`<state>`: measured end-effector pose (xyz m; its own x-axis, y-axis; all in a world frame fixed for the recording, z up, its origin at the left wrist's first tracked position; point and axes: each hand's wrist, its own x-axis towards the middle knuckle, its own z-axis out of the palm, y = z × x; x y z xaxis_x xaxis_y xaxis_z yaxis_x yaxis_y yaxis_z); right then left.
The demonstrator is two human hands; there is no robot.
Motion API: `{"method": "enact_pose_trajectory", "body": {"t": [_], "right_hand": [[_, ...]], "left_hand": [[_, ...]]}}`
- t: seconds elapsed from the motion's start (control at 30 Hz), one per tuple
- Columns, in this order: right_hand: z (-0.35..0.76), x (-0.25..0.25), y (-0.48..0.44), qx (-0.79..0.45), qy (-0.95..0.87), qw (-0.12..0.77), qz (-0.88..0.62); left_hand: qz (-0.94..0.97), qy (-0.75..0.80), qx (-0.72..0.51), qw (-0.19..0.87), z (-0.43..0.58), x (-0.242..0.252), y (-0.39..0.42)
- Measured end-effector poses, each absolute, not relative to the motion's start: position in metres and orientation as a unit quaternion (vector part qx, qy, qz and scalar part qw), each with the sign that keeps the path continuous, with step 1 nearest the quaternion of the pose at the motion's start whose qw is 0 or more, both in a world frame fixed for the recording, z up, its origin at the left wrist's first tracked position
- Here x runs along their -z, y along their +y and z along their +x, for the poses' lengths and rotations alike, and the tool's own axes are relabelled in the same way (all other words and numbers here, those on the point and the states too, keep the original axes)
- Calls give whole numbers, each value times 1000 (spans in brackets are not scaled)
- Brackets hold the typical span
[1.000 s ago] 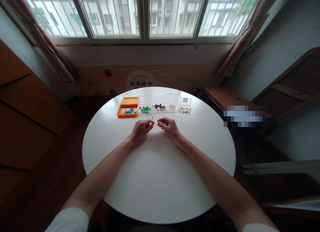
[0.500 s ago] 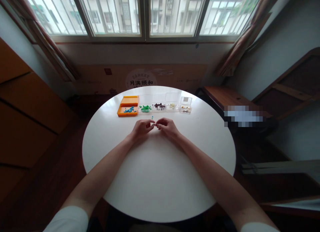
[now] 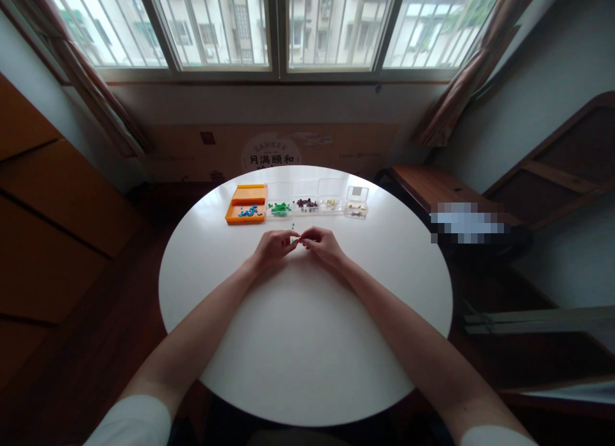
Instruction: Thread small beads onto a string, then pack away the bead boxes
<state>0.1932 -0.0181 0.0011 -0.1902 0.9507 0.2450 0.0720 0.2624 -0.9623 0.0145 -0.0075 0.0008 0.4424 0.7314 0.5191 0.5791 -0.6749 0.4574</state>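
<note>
My left hand [image 3: 275, 246] and my right hand [image 3: 323, 244] meet over the table, fingertips pinched together and almost touching. Whatever sits between them is too small and too covered to name. A speck of green [image 3: 293, 241] shows by the left fingers. Just beyond the hands lies a tiny blue piece [image 3: 293, 225]. Farther back, an orange box [image 3: 229, 219] with its lid up holds small blue pieces [image 3: 249, 211]. To its right, clear plastic boxes contain green pieces [image 3: 279, 208], dark brown pieces [image 3: 306, 204] and cream pieces [image 3: 331, 203].
Everything rests on a white oval table [image 3: 307, 343]. A small clear box [image 3: 357, 206] with an open lid ends the row at the right. Behind the table stands a large cardboard panel [image 3: 355, 141] under the window. A wooden bench [image 3: 427, 180] is at the right.
Both hands stay in nearly the same place. The fingertips have shifted slightly, and the small dark bit seen between them earlier is now mostly covered.
</note>
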Motion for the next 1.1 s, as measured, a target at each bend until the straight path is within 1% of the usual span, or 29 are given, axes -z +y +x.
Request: {"method": "enact_pose_trajectory", "body": {"t": [0.53, 1.1], "right_hand": [[193, -1, -19, -439, -629, 491, -412], [194, -1, -19, -429, -649, 474, -411]], "left_hand": [[841, 394, -354, 110, 15, -3, -8], [840, 395, -354, 118, 16, -4, -9]]}}
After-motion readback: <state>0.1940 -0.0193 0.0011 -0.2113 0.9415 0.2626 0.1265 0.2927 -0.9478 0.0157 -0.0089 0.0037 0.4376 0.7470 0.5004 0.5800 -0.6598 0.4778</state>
